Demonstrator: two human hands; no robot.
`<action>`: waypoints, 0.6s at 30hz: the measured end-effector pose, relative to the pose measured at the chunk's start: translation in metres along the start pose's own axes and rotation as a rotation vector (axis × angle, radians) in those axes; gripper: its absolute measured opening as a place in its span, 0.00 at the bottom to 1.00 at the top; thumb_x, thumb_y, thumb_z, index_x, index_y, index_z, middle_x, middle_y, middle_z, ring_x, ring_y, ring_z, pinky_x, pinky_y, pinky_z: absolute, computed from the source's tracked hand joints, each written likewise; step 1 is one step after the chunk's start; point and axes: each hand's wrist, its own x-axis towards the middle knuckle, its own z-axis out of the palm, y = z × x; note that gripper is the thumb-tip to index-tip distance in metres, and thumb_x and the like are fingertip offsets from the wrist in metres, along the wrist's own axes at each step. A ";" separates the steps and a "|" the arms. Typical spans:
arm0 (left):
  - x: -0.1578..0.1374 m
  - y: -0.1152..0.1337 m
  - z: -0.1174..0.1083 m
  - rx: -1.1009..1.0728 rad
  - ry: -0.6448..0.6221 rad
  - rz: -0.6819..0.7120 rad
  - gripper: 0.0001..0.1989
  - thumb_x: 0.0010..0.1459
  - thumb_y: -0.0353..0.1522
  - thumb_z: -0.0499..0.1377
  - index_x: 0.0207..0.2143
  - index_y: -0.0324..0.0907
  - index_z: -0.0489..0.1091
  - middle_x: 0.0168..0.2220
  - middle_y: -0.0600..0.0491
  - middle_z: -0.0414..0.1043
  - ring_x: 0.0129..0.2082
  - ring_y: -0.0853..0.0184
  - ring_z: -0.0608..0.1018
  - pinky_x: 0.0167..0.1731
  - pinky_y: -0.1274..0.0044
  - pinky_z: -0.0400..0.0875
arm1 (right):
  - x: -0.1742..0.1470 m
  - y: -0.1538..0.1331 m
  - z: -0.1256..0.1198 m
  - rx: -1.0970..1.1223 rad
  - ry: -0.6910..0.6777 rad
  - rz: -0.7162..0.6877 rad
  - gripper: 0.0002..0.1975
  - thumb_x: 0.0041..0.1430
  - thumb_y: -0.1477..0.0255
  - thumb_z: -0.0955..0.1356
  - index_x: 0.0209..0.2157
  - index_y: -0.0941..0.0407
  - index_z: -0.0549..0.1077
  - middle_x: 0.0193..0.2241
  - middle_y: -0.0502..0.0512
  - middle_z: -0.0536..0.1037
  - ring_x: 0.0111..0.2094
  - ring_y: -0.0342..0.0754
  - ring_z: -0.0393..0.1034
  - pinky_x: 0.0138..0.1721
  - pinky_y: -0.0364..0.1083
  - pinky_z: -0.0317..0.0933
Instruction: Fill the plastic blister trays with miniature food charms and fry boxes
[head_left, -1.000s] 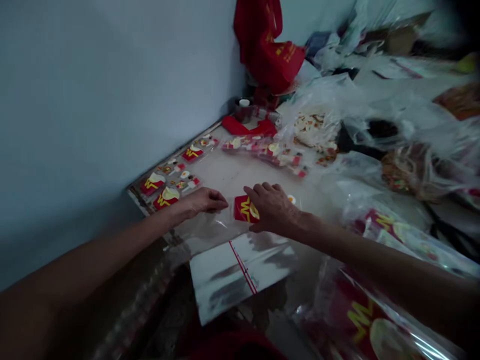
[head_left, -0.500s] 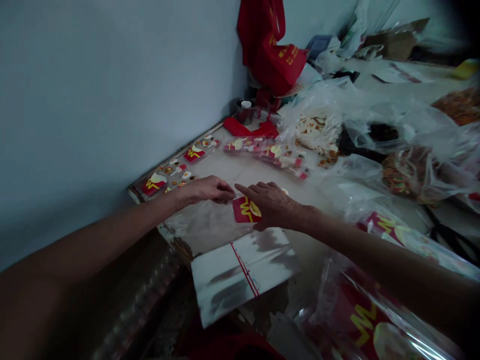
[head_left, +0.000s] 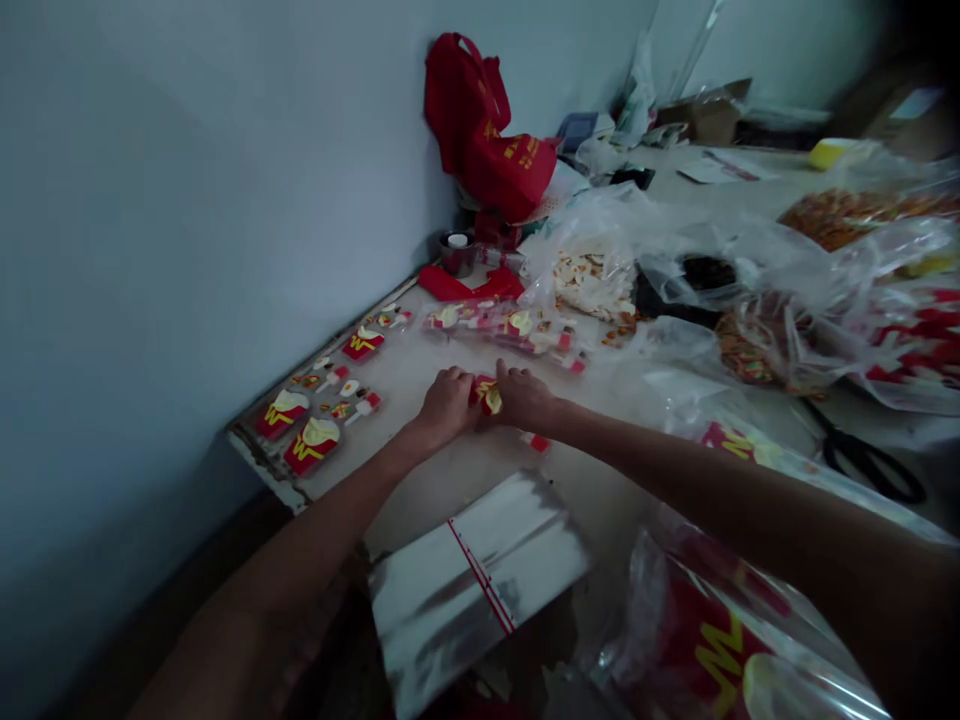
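Note:
Between my two hands is a small clear packet with a red-and-yellow fries-shaped piece [head_left: 486, 393]. My left hand [head_left: 446, 402] is curled round its left side, and my right hand [head_left: 523, 397] grips its right side with the thumb up. Part of the piece is hidden by the fingers. Below my right wrist a small red and white piece [head_left: 537, 441] shows. Nearer to me lies a stack of clear plastic sleeves [head_left: 517, 530] with a red line across it.
Filled packets [head_left: 311, 444] lie along the table's left edge, and more packets [head_left: 519, 325] lie beyond my hands. Open plastic bags of small pieces [head_left: 596, 285] spread to the right, with black scissors [head_left: 862, 455]. A large clear bag [head_left: 720, 640] sits at front right.
My hands have come closer together, and both now close on the packet that lay flat under my right hand. Another filled packet now lies at the left edge. The camera view has shifted right.

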 end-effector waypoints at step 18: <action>-0.003 0.026 -0.013 -0.321 0.182 -0.165 0.05 0.55 0.31 0.60 0.29 0.41 0.76 0.30 0.49 0.78 0.31 0.65 0.77 0.33 0.76 0.64 | -0.030 0.015 -0.017 0.079 0.118 -0.003 0.45 0.38 0.47 0.79 0.52 0.63 0.71 0.50 0.72 0.74 0.54 0.68 0.66 0.49 0.57 0.65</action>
